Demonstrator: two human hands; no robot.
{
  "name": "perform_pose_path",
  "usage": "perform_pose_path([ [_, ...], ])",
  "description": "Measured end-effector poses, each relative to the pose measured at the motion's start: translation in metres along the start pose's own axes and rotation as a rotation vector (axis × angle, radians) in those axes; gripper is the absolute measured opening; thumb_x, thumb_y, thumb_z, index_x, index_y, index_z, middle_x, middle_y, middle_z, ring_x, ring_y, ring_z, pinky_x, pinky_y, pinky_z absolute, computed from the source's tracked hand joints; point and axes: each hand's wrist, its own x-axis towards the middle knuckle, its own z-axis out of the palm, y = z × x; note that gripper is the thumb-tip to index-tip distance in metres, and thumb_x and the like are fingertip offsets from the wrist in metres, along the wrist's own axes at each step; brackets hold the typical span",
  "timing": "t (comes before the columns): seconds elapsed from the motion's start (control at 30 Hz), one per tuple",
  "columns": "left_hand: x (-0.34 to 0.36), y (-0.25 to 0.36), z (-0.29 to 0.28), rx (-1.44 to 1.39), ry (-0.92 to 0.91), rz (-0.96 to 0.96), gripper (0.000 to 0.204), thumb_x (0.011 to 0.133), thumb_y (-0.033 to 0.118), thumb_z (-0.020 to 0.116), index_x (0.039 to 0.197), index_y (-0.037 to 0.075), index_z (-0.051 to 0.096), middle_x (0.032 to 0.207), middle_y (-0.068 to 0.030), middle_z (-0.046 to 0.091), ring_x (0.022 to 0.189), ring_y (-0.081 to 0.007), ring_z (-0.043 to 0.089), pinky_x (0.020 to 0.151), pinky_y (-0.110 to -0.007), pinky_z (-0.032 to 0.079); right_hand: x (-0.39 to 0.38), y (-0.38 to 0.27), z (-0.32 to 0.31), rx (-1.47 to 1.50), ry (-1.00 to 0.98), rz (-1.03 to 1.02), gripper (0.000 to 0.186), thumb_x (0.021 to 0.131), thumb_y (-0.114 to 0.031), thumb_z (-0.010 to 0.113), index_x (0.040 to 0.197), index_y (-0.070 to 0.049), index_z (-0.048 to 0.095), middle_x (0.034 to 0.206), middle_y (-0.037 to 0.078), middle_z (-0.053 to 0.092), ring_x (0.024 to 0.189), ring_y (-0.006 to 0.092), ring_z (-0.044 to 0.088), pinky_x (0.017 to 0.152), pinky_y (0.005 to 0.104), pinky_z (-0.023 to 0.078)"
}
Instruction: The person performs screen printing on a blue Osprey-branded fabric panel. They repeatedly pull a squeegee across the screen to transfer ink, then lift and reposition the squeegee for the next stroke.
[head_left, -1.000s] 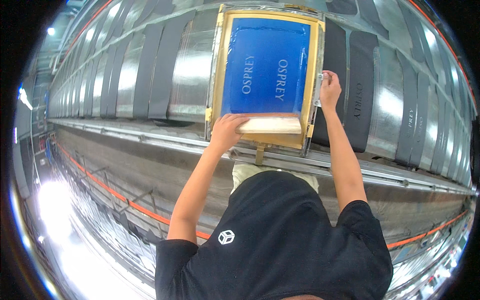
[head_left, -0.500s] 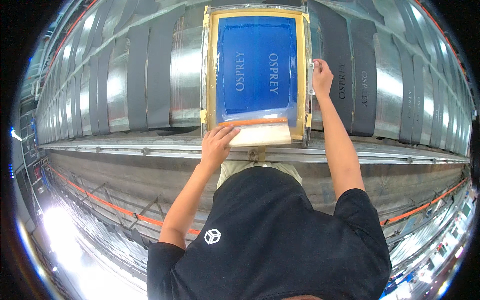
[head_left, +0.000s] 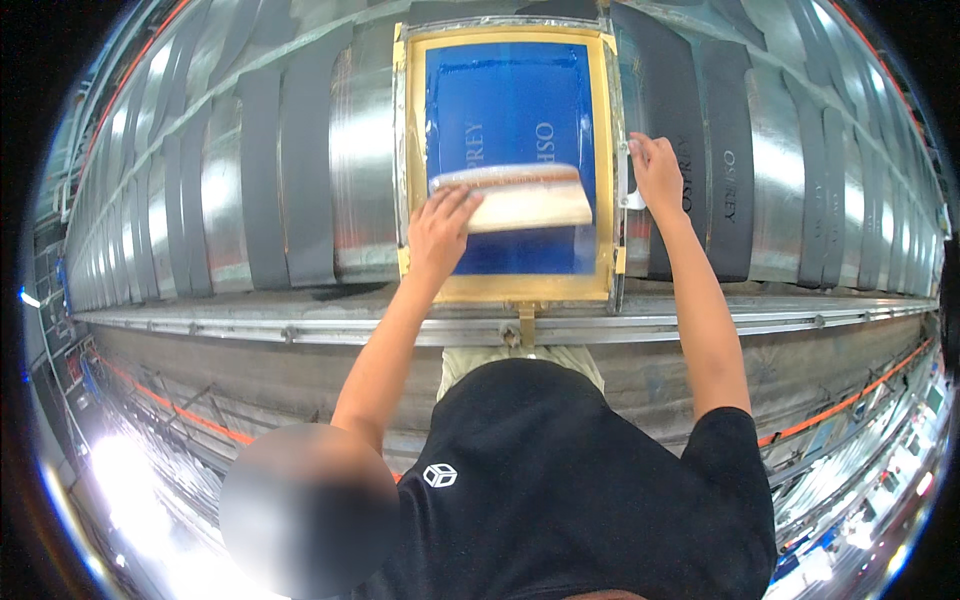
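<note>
In front of me lies a screen-printing frame (head_left: 604, 110) with yellow tape along its rim and blue mesh (head_left: 505, 100) bearing pale lettering. My left hand (head_left: 442, 228) is closed round the left end of a squeegee (head_left: 535, 208) with a pale wooden handle. The squeegee lies across the mesh around its middle, slightly tilted, and covers part of the lettering. Beside the frame's right edge, my right hand (head_left: 660, 178) has its fingers loosely bent and slightly apart. A white bracket (head_left: 632, 200) sits next to that hand; any contact between them is unclear.
Dark grey fabric pieces (head_left: 725, 180) lie on the shiny long table, some printed with letters. A metal rail (head_left: 380, 332) runs along the table's near edge. A blurred round shape (head_left: 310, 510) covers the lower left, beside my left arm.
My left hand has pushed the squeegee from the near end of the frame to about the middle of the mesh. My right hand stays at the right edge, its fingers looser.
</note>
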Motion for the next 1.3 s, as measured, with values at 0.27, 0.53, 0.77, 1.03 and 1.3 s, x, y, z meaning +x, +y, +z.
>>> perform_pose_path([
  [0.27, 0.195, -0.079, -0.015, -0.035, -0.347, -0.088, 0.032, 0.089, 0.031, 0.068, 0.120, 0.023, 0.073, 0.109, -0.0059, 0.075, 0.104, -0.0309, 0.069, 0.087, -0.044, 0.057, 0.084, -0.107, -0.023, -0.065, -0.046, -0.588, 0.049, 0.085, -0.043, 0.077, 0.122, -0.012, 0.072, 0.129, 0.014, 0.065, 0.121, 0.0336, 0.060, 0.101, 0.0441, 0.049],
  [0.53, 0.196, -0.077, 0.012, -0.093, -0.206, -0.097, 0.031, 0.082, 0.020, 0.073, 0.112, 0.028, 0.078, 0.098, -0.0074, 0.075, 0.091, -0.0312, 0.071, 0.080, -0.044, 0.057, 0.108, -0.086, 0.041, -0.099, -0.091, -0.425, 0.027, 0.075, -0.021, 0.082, 0.101, -0.012, 0.078, 0.097, 0.015, 0.073, 0.096, 0.0367, 0.068, 0.086, 0.0466, 0.055],
  [0.77, 0.037, -0.007, -0.010, -0.163, -0.090, -0.093, 0.031, 0.074, 0.002, 0.069, 0.098, 0.019, 0.079, 0.102, -0.0015, 0.076, 0.092, -0.0256, 0.069, 0.078, -0.039, 0.055, -0.072, -0.077, 0.025, 0.007, -0.124, -0.386, 0.042, 0.067, 0.001, 0.077, 0.108, -0.005, 0.074, 0.111, 0.012, 0.068, 0.110, 0.0332, 0.061, 0.096, 0.0431, 0.050],
  [1.03, -0.024, 0.010, -0.032, -0.115, -0.199, -0.039, 0.040, 0.073, 0.001, 0.070, 0.107, 0.021, 0.078, 0.110, 0.0018, 0.076, 0.098, -0.0204, 0.070, 0.080, -0.036, 0.055, -0.139, -0.080, 0.009, 0.022, -0.212, -0.377, 0.047, 0.066, 0.004, 0.075, 0.111, -0.004, 0.071, 0.115, 0.011, 0.065, 0.113, 0.0317, 0.060, 0.096, 0.0412, 0.052],
  [1.3, 0.186, -0.073, -0.006, -0.073, -0.209, -0.098, 0.029, 0.083, 0.026, 0.077, 0.112, 0.024, 0.078, 0.103, -0.0064, 0.076, 0.095, -0.0294, 0.072, 0.084, -0.044, 0.057, 0.095, -0.091, 0.021, -0.043, -0.061, -0.558, 0.028, 0.080, -0.022, 0.079, 0.103, -0.008, 0.074, 0.101, 0.013, 0.069, 0.101, 0.0336, 0.066, 0.088, 0.0444, 0.054],
])
